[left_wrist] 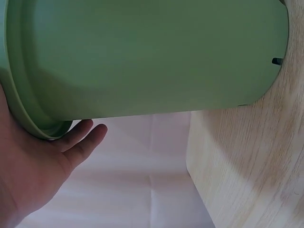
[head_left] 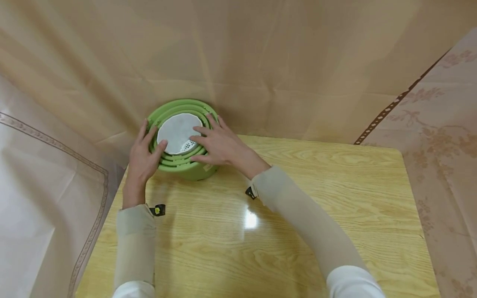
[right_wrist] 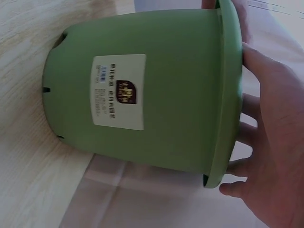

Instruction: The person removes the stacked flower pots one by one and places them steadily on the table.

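A green plastic flowerpot [head_left: 197, 174] stands upright at the table's back left, with further green rims nested inside it. On top, within the rims, lies a white round disc [head_left: 177, 130] with a patch of small holes. My left hand [head_left: 143, 159] grips the pot's left rim, thumb over the top and fingers along the outside, as the left wrist view also shows. From the right, my right hand [head_left: 223, 147] reaches across the rim with spread, fairly straight fingers, its fingertips at the disc's edge. A printed label [right_wrist: 118, 90] is on the pot's side.
The pot stands on a wood-grain table [head_left: 298, 207], close to its back edge. Behind hangs a beige cloth [head_left: 279, 62]. Pale cloths with patterned borders hang at the left [head_left: 44, 186] and right [head_left: 443, 145].
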